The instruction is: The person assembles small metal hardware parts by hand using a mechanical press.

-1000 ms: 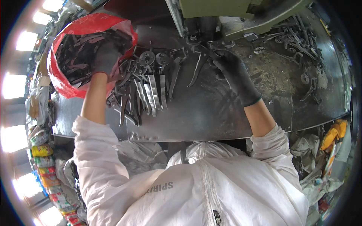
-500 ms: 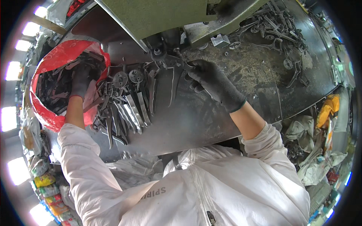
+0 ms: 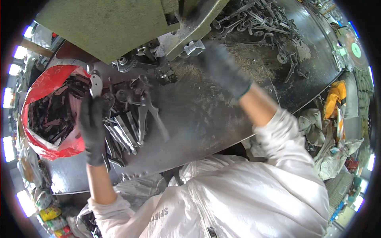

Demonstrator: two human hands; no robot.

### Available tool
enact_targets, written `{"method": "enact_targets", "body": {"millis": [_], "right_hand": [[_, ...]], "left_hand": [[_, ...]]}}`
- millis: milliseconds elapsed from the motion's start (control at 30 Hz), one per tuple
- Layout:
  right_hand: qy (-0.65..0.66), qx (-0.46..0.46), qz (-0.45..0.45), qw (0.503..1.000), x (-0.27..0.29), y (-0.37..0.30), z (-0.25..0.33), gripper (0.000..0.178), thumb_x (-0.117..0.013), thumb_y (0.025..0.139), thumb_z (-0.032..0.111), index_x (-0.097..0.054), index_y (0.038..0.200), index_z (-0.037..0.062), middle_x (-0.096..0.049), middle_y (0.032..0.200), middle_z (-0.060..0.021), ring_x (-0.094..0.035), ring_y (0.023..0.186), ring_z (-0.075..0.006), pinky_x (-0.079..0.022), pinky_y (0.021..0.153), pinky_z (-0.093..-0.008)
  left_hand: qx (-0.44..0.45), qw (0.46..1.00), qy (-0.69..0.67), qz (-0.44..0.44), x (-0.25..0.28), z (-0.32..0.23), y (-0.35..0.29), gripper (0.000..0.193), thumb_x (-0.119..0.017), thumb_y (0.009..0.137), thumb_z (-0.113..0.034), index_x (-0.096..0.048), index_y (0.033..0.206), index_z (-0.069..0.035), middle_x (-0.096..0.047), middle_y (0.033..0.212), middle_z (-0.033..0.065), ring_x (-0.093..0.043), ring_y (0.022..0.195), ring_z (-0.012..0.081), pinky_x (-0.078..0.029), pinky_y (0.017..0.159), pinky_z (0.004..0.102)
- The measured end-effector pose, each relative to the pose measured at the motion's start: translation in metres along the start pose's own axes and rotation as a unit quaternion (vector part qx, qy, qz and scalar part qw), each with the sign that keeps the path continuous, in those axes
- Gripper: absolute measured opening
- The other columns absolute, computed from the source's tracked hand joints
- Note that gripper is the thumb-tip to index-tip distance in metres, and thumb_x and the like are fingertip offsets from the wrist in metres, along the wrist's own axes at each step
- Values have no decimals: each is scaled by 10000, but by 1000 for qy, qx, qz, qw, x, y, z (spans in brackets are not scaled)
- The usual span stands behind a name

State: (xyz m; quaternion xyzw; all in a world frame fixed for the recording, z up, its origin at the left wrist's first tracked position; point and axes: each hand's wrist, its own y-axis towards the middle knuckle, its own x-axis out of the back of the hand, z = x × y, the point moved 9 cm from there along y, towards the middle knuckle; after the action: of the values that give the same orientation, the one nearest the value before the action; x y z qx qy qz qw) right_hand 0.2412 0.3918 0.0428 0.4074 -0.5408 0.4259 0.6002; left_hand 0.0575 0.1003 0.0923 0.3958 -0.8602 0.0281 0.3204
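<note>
My left hand point(image 3: 92, 129), in a dark glove, is closed on a small flat metal plate with holes point(image 3: 95, 84), which sticks up past the fingertips. It is just right of a red bag point(image 3: 36, 93) full of dark flat metal pieces point(image 3: 53, 113). Several pliers-like tools point(image 3: 126, 123) with long curved handles and round discs lie beside that hand. My right hand point(image 3: 226, 71), also gloved, is smeared by motion over the bench, close to a shiny bent metal piece point(image 3: 195, 47). Its fingers cannot be made out.
A large green machine point(image 3: 107, 27) overhangs the far side of the dark metal bench point(image 3: 198, 115). At the far right lies a heap of loose metal tool parts point(image 3: 264, 20). Crumpled plastic bags point(image 3: 331, 158) and a yellow bag point(image 3: 334, 99) are beyond the bench's right edge.
My left hand has come out of the red bag with a metal plate. My right hand has left the tool at the machine and moved away, farther off; a tool now lies right of the group.
</note>
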Motion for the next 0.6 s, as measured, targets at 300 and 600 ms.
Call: {"method": "enact_targets", "body": {"millis": [300, 600], "right_hand": [[-176, 131, -103, 970, -2, 22, -106, 440, -689, 887, 85, -574, 1311, 58, -649, 1227, -139, -677, 1108, -316, -582, 934, -400], [752, -169, -7, 637, -22, -25, 9, 264, -696, 955, 103, -641, 1184, -14, -700, 959, -52, -669, 800, -117, -574, 718, -293]], "left_hand": [[-132, 969, 109, 180, -171, -32, -57, 320, -579, 1047, -258, -610, 1269, -30, -715, 996, 51, -670, 733, 150, -524, 628, 314], [-8, 987, -38, 158, -150, 17, -21, 359, -534, 1060, -336, -608, 1147, 5, -698, 926, 86, -699, 831, 162, -569, 744, 317]]}}
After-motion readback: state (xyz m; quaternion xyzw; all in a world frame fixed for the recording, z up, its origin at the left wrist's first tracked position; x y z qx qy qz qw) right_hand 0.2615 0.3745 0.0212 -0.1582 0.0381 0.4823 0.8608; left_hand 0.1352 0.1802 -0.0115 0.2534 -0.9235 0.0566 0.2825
